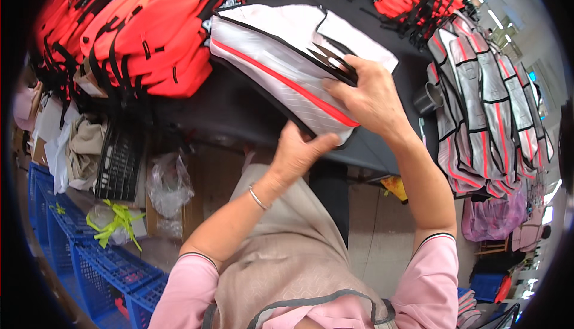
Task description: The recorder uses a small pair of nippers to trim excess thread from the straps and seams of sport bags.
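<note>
A white and grey fabric bag piece [263, 45] with a red stripe and black edging lies on the dark table before me. My left hand [299, 152] pinches its near edge, thumb on top and fingers partly hidden under the cloth. In my right hand [371, 96] is a small pair of scissors [323, 52], its dark pointed blades directed away to the left over the piece. The fingers of that hand hide most of the handles. Its lower side is close against the fabric near the red stripe.
Piled red bags [155, 54] with black straps cover the table's left side. More red pieces [412, 0] lie at the far right. Grey striped bag pieces [484, 107] hang over the right edge beside a dark cup [427, 98]. Blue crates [101, 269] stand at lower left.
</note>
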